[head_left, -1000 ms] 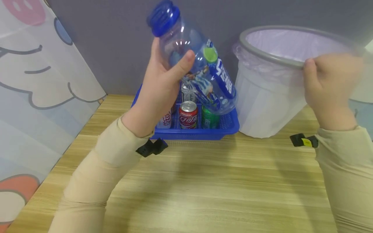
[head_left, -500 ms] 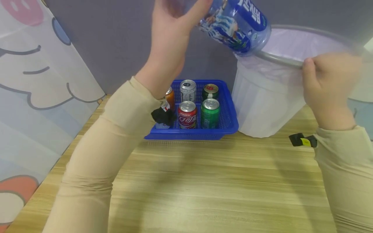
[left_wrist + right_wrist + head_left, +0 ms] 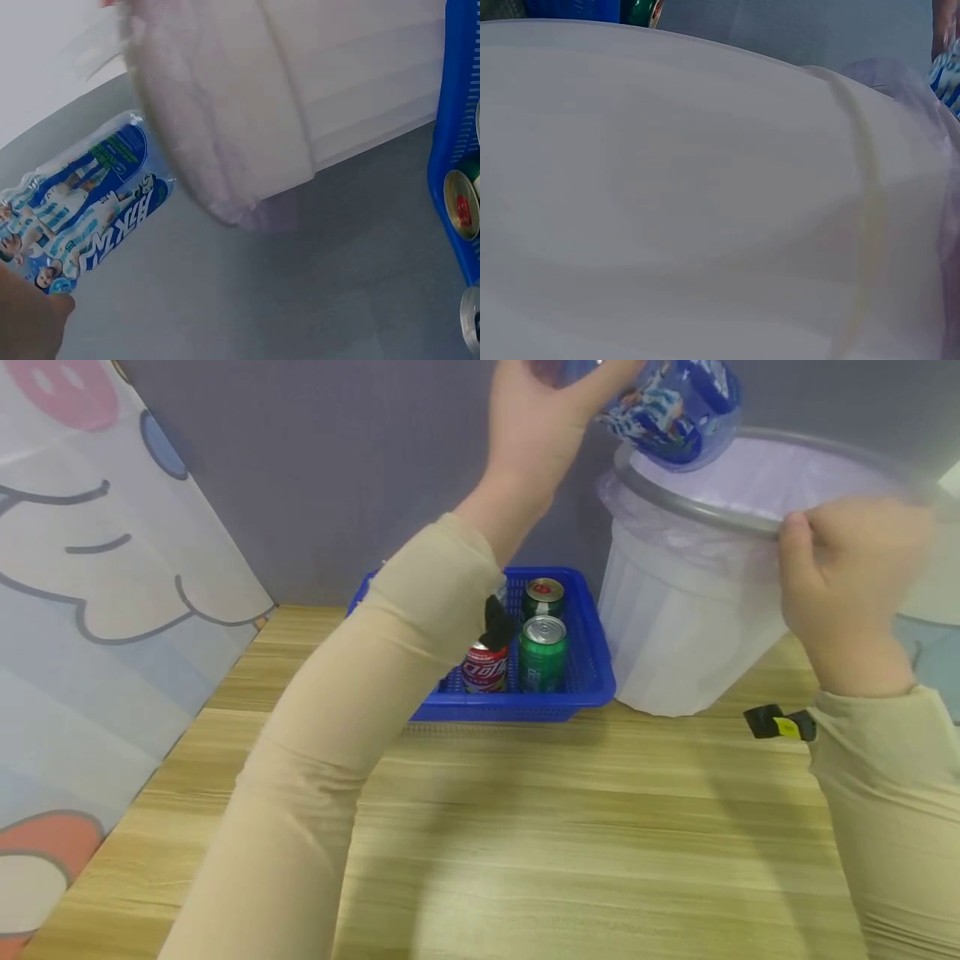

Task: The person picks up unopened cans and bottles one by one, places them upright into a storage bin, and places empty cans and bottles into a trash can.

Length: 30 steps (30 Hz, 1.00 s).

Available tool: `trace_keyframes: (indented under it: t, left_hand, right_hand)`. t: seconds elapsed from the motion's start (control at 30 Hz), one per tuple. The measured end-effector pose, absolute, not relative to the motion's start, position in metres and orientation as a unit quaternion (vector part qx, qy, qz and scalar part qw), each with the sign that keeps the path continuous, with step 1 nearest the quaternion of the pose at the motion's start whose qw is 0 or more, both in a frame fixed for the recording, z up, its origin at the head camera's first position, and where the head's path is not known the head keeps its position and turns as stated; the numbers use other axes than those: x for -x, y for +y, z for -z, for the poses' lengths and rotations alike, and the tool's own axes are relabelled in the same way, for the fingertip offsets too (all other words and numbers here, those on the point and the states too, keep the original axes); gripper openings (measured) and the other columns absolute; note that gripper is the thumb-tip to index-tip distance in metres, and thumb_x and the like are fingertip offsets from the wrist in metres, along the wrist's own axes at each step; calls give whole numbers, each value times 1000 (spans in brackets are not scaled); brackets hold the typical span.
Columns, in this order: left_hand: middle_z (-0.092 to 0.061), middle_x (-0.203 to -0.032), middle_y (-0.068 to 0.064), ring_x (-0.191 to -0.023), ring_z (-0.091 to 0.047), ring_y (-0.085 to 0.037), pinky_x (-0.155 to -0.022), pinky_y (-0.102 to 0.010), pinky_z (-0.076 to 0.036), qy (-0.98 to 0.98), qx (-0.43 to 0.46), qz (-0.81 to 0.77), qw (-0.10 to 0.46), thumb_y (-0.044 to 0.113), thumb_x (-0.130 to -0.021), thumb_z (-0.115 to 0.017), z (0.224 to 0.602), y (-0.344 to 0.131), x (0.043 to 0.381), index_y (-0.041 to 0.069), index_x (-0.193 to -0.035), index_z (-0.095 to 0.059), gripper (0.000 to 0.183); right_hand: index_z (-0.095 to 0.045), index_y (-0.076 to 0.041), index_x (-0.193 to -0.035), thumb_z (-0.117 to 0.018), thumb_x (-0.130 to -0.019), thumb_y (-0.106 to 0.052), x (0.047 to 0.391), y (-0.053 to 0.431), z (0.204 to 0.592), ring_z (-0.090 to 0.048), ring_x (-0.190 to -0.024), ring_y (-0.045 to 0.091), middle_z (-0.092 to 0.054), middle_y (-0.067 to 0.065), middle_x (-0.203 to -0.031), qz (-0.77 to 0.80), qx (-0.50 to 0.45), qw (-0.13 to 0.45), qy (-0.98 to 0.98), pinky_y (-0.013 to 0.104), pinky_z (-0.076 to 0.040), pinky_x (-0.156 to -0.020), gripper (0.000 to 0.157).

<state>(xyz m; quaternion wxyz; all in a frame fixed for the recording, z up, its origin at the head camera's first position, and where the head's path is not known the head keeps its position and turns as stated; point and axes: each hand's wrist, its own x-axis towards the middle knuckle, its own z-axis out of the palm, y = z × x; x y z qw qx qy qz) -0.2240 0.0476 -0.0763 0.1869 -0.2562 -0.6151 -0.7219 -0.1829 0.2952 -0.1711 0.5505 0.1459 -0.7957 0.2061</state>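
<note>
At the top of the head view my left hand [image 3: 540, 427] grips a clear plastic bottle [image 3: 675, 414] with a blue label showing players in striped shirts. Its base hangs tilted over the left rim of a white trash bin [image 3: 675, 602] lined with a pale purple bag [image 3: 750, 472]. The bottle's upper end lies outside the head view; the left wrist view shows the labelled bottle [image 3: 82, 195] beside the bin's rim. My right hand [image 3: 855, 585] holds the bin's grey rim at the front right, thumb outside. Only the bin's wall [image 3: 705, 187] fills most of the right wrist view.
Left of the bin, a blue plastic basket [image 3: 588, 647] holds several drink cans, among them a green can [image 3: 542, 656] and a red can [image 3: 486, 668]. My left forearm covers part of it. A grey wall [image 3: 300, 468] rises behind the wooden table [image 3: 600, 827].
My left hand has carried the bottle up and to the right, from above the basket to over the bin's opening. The right hand stays on the rim.
</note>
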Motion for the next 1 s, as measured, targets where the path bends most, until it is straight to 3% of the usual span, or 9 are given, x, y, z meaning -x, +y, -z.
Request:
trace_keyframes:
  t: [0.23,0.4,0.5,0.63,0.8,1.0]
  left_hand:
    - [-42,-144,8,-129,-37,6,-100,-3,-27,-736,230,621,137,20,-82,-74,90,76,230,17,-145,-29,77]
    - [-39,-145,7,-130,-37,3,-101,-5,-28,-783,246,558,126,27,-82,-74,97,91,239,19,-148,-25,83]
    - [-39,-144,9,-129,-37,4,-100,-6,-29,-808,244,523,116,31,-83,-73,96,98,242,21,-149,-24,83]
    - [-40,-143,11,-129,-38,4,-101,-6,-29,-836,243,482,91,32,-83,-72,93,108,245,22,-150,-22,84]
    - [-49,-136,11,-124,-44,2,-99,-6,-30,-876,238,415,63,32,-82,-72,91,120,246,19,-144,-33,75]
    - [-52,-127,14,-116,-48,1,-97,-9,-34,-926,194,322,34,42,-77,-73,90,128,246,24,-134,-41,68]
  right_hand:
    - [-29,5,-47,-41,-84,-20,182,295,171,-12,-59,-10,-27,18,-46,-198,-143,550,-799,24,-17,-67,46]
    - [-29,6,-49,-40,-84,-21,181,295,172,-21,-59,4,-29,21,-48,-192,-136,551,-801,35,-26,-71,46]
    - [-30,8,-50,-40,-84,-21,181,294,172,-22,-60,5,-29,22,-49,-199,-133,553,-798,39,-28,-74,46]
    - [-28,7,-49,-40,-83,-20,181,294,172,-15,-63,-7,-27,20,-48,-210,-126,560,-792,31,-26,-75,45]
    - [-25,4,-47,-40,-82,-19,179,293,171,-12,-59,-7,-25,19,-46,-216,-128,559,-790,23,-17,-71,45]
    - [-27,5,-47,-40,-82,-19,178,289,170,-12,-59,-9,-26,19,-46,-221,-130,559,-788,23,-16,-68,44]
